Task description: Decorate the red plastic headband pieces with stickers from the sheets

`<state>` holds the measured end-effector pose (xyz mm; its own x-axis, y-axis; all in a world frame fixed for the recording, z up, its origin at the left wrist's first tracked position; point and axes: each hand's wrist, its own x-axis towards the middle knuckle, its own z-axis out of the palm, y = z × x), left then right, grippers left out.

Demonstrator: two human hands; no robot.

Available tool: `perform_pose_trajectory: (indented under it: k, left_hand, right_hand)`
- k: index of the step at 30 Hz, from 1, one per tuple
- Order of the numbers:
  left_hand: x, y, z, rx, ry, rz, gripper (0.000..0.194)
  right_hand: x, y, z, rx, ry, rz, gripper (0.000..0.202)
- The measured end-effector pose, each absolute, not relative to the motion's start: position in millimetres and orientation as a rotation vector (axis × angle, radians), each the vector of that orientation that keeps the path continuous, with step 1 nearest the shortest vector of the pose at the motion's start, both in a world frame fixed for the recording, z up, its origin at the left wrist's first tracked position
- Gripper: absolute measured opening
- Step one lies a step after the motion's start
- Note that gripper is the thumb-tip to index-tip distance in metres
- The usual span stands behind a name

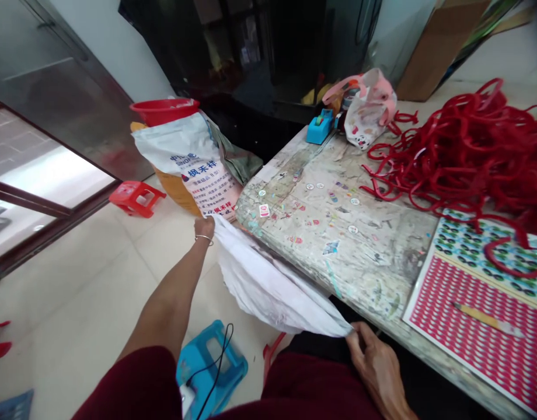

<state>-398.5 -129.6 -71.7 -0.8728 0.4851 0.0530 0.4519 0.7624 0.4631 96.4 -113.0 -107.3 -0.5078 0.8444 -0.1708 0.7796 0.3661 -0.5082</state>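
White cloth (268, 286) hangs between the left hand (204, 226) and right hand (376, 356), each pinching one end; a careless pull could snag it on the bench (373, 224) just beyond the right hand.

White cloth (268, 286) matt and creased, surface (365, 256) scuffed and patchy, red strips (461, 154) glossy, blue stool (231, 370) smooth plastic, floor tiles (97, 297) smooth with slight sheen.

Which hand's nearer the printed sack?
Left. The left hand is just below the sack in the picture; the right hand is farther off, at the other end of the white cloth, beside the table.
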Motion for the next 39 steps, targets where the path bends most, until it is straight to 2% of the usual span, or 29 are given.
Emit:
perform_pose_trajectory:
  k: [4, 8, 10, 15, 17, 23, 29, 35, 39]
  left_hand:
    - [-397, -116, -73, 0.648, 2.886, 0.607, 0.034]
    - [-370, -122, -65, 0.793, 2.866, 0.509, 0.03]
    - [-342, -132, -62, 0.992, 2.807, 0.475, 0.04]
    - [-245, -160, -82, 1.562, 2.228, 0.343, 0.034]
    - [-214, -171, -96, 1.712, 1.867, 0.128, 0.035]
    - [-180, -197, -108, 1.661, 1.661, 0.076, 0.047]
    - [-165, -200, -94, 1.525, 1.522, 0.295, 0.039]
    - [-140, -219, -111, 1.357, 1.648, 0.276, 0.029]
    - [-122, -240, -119, 1.236, 1.878, 0.251, 0.029]
  right_hand:
    - [96, -113, -106, -1.419, -2.49, 0.805, 0.027]
    - [85, -112, -107, -1.305, -2.536, 0.875, 0.025]
    - [74, -110, -106, -1.246, -2.597, 0.892, 0.023]
    - [55, -102, -101, -1.329, -2.737, 0.804, 0.02]
    - [51, -97, -98, -1.407, -2.769, 0.763, 0.02]
    - [32, -90, -105, -1.412, -2.772, 0.51, 0.026]
    - [34, -94, -107, -0.917, -2.809, 0.526, 0.041]
    - [30, -89, -93, -0.248, -3.153, 0.739, 0.019]
    - [9, -81, -105, -0.141, -3.212, 0.817, 0.014]
